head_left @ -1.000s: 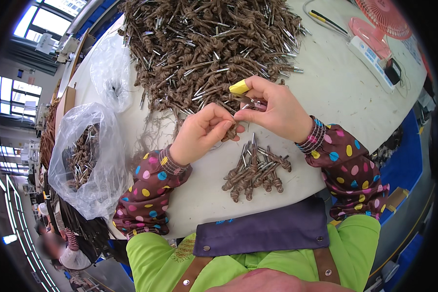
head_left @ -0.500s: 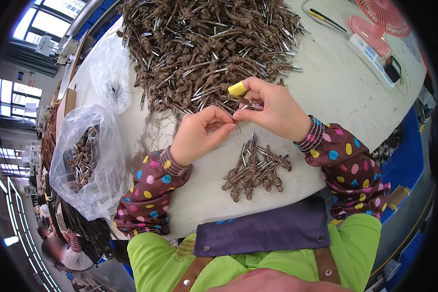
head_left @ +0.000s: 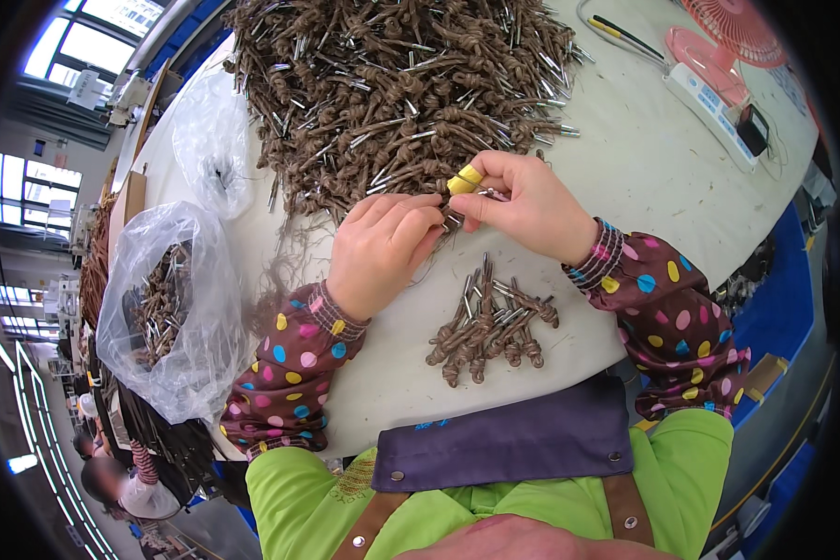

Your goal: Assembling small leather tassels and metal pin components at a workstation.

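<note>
Nearest us, a dark purple apron (head_left: 504,439) with brown straps over a lime-green top (head_left: 677,453); polka-dot oversleeves (head_left: 672,313) cover both forearms.

On the pale bench (head_left: 644,168), just beyond the apron, we count a small heap of brown knotted cords (head_left: 483,329), their metal tips mostly pointing away from the wearer.

Past it, both hands work close together at the near edge of a large pile (head_left: 411,103). The left hand (head_left: 383,247) is curled, fingers bent around one knotted cord (head_left: 451,222); we see only a bit of brown and metal at its fingertips. The right hand (head_left: 530,205) is closed on small snips (head_left: 496,194), largely hidden by the fingers, a pinkish part showing. Its index finger wears a yellow wrap (head_left: 464,179), close to the left fingertips.

To the left, loose brown fibres lie near a clear plastic bag (head_left: 215,359) with more cords inside; a second clear bag (head_left: 210,126) lies beyond.

Far right, we log a white power strip (head_left: 709,114) with a black adapter (head_left: 752,131), beside a pink fan (head_left: 739,35).

Well off to the left, a co-worker in striped sleeves (head_left: 145,462); farther, windows (head_left: 93,45).
</note>
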### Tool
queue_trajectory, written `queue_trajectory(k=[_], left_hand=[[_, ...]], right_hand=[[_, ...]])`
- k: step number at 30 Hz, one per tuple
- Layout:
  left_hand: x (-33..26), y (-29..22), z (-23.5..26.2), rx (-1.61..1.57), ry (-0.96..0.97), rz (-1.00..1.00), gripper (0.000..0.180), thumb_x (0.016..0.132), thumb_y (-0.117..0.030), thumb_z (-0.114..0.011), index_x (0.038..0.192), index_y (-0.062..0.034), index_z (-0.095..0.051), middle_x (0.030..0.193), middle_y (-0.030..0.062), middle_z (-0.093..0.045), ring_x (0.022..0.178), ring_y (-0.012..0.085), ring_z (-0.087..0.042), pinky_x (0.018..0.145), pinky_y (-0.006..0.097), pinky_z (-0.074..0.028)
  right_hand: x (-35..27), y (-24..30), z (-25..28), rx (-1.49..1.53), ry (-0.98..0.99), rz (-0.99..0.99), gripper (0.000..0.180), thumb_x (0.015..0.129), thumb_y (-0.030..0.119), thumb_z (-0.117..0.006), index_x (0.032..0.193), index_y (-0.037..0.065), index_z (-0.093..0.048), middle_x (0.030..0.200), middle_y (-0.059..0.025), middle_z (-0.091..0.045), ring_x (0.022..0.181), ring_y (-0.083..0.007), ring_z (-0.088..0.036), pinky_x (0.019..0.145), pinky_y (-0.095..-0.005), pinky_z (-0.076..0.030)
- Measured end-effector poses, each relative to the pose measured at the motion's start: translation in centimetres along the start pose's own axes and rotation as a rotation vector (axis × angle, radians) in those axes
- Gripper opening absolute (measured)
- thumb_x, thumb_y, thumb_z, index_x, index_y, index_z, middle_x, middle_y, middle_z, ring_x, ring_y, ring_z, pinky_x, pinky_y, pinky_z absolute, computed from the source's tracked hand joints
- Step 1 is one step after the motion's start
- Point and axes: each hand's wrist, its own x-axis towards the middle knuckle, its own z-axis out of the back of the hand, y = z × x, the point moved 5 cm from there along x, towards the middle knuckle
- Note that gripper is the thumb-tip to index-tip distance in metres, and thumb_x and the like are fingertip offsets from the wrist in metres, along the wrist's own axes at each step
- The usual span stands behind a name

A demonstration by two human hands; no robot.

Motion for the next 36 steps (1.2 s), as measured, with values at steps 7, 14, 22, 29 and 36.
queue_trajectory(k=[7,14,22,29,36], left_hand=[[0.3,-1.0,0.8,0.210,-0.133,-0.109,0.021,0.069,-0.012,-0.070,0.086,-0.0113,-0.057,0.093,-0.0003,-0.062,0.085,0.0179,-0.059,0.076,0.033,-0.047],[0.2,-0.9,0.8,0.244,-0.136,-0.080,0.022,0.067,-0.011,-0.070,0.086,-0.0123,-0.057,0.091,-0.0006,-0.060,0.083,0.0180,-0.058,0.076,0.034,-0.045],[0.0,-0.5,0.9,0.059,-0.156,0.027,0.021,0.067,-0.009,-0.073,0.081,-0.0112,-0.058,0.084,-0.0011,-0.060,0.079,0.0188,-0.057,0.074,0.033,-0.042],[-0.2,0.5,0.4,-0.392,0.089,0.280,0.015,0.074,-0.006,-0.070,0.079,-0.0051,-0.057,0.078,0.0039,-0.062,0.074,0.0195,-0.060,0.067,0.032,-0.047],[-1.9,1.2,-2.1,-1.000,0.231,0.408,0.012,0.089,-0.006,-0.058,0.091,-0.0026,-0.046,0.089,0.0077,-0.061,0.083,0.0132,-0.061,0.074,0.027,-0.049]], right_hand=[[0.1,-0.3,0.0,0.101,-0.001,-0.142,0.019,0.086,0.017,-0.063,0.092,0.000,-0.060,0.070,-0.0020,-0.064,0.059,-0.0031,-0.053,0.050,-0.0177,-0.037],[0.0,-1.0,0.2,0.226,0.000,-0.295,0.021,0.085,0.024,-0.065,0.091,0.004,-0.060,0.069,-0.0006,-0.063,0.046,-0.0009,-0.034,0.042,-0.0187,-0.025],[-0.2,-1.0,-0.5,0.257,0.028,-0.313,0.021,0.085,0.023,-0.065,0.090,0.004,-0.059,0.068,-0.0011,-0.063,0.045,-0.0016,-0.034,0.041,-0.0192,-0.025],[0.0,-0.2,-0.4,0.022,0.119,-0.024,0.014,0.085,0.011,-0.064,0.089,-0.001,-0.058,0.078,-0.0043,-0.064,0.063,-0.0071,-0.059,0.059,-0.0202,-0.045],[0.2,0.0,-1.0,0.137,0.362,0.016,0.013,0.087,0.011,-0.062,0.090,0.000,-0.056,0.081,-0.0045,-0.063,0.071,-0.0085,-0.059,0.067,-0.0214,-0.047]])
